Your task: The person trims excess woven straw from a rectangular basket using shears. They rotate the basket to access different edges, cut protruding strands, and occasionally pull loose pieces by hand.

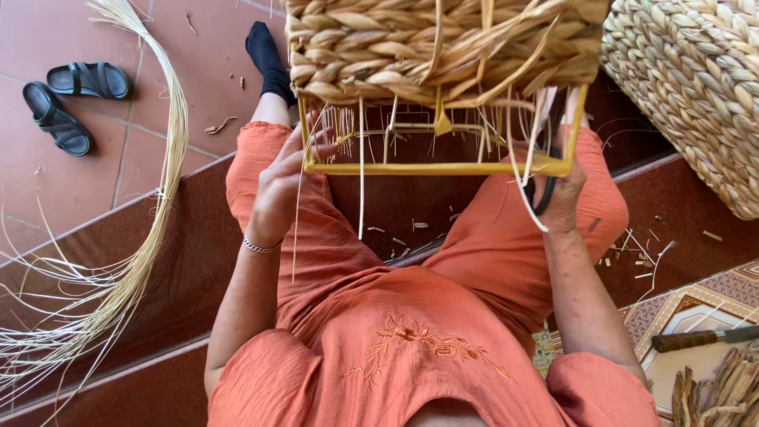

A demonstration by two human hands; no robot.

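The person sits and holds a half-woven basket [443, 55] between both hands, above the lap. The basket has a yellow metal frame [435, 168]; its upper part is already covered with thick braided straw, and the lower part of the frame is still bare. Thin pale strands [362, 190] hang down from the weaving between the two hands.

The left hand [281, 186] is closed around the left corner of the frame, with the fingers curled on the yellow bar. A thin silver bracelet [261, 247] is on this wrist. The right hand [560, 198] grips the right corner of the frame, and it also holds a dark tool [544, 194] with a curved handle; I cannot tell exactly what kind of tool it is.

Far to the left of the left hand, a long bundle of pale fibres [150, 229] lies over the step and the red tiles. Beyond it, a pair of black sandals [71, 99] stands on the floor. To the right of the right hand, a second woven basket [696, 87] stands, already finished. Below this hand, near the elbow, a knife with a wooden handle [696, 338] lies on a patterned mat [688, 312].
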